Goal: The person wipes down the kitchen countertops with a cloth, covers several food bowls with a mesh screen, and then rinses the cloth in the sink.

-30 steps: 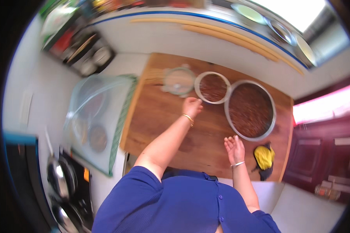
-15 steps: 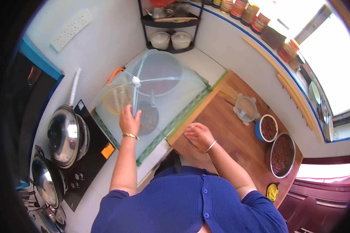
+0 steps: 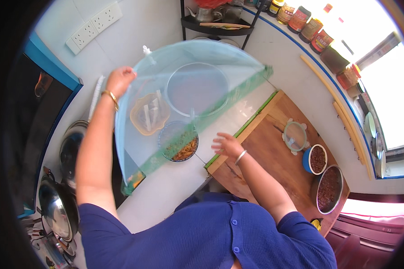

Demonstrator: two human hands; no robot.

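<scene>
At the upper left, my left hand [image 3: 120,81] is closed on the rib of a pale blue mesh food cover [image 3: 159,62]. The cover is tilted up, and its green hem [image 3: 238,92] slants across the counter. Through the mesh show a large round clear bowl [image 3: 197,89], a yellowish scalloped container [image 3: 141,121] with white strips, and a glass bowl [image 3: 165,154] of brownish food. The front of that glass bowl is outside the hem. My right hand [image 3: 227,145] hovers empty near the wooden board's left edge, fingers apart, to the right of the glass bowl.
On the wooden board [image 3: 256,166] are a clear lid [image 3: 295,136], a blue bowl [image 3: 308,161] and a metal bowl [image 3: 341,184], both bowls holding dark red food. Lidded pans [image 3: 54,208] stand left by the black stove. A black corner shelf [image 3: 215,30] and sill jars [image 3: 298,20] are behind.
My left hand has moved up and left, tilting the food cover and uncovering part of the glass bowl. My right hand's fingers have spread. The view has shifted slightly.
</scene>
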